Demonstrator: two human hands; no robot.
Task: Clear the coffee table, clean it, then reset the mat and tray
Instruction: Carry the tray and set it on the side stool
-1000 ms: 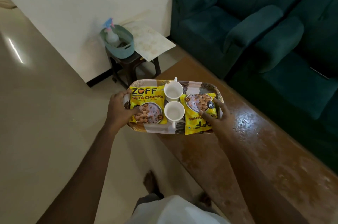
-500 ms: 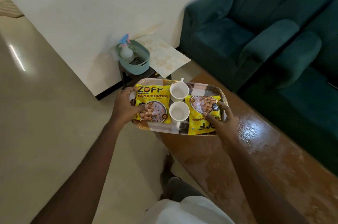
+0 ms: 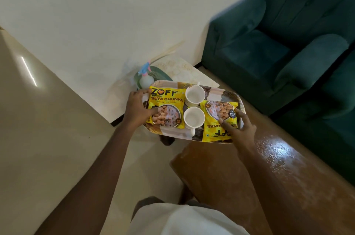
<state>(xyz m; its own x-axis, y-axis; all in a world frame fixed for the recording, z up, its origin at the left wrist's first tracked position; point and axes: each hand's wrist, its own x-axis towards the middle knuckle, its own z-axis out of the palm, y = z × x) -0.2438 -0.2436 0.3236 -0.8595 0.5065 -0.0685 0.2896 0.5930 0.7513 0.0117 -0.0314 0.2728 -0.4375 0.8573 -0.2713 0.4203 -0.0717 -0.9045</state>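
I hold a patterned oval tray [image 3: 217,95] in the air beyond the near end of the brown coffee table [image 3: 240,173]. My left hand [image 3: 137,109] grips its left edge, thumb on a yellow soya chunks packet [image 3: 166,109]. My right hand [image 3: 239,130] grips the right edge, fingers pressing a second yellow packet [image 3: 219,119]. Two empty white cups, the far cup [image 3: 194,95] and the near cup [image 3: 194,117], stand between the packets. The tabletop is bare and shiny with wet streaks.
Behind the tray, a teal basket [image 3: 159,75] with a spray bottle [image 3: 146,79] sits on a dark stool, next to a pale patterned mat [image 3: 184,71] leaning by the wall. Green sofas [image 3: 278,42] line the table's far side. Beige floor lies to the left.
The tray has moved away from the table toward the basket and stool, now covering part of them. Both hands keep the same grip.
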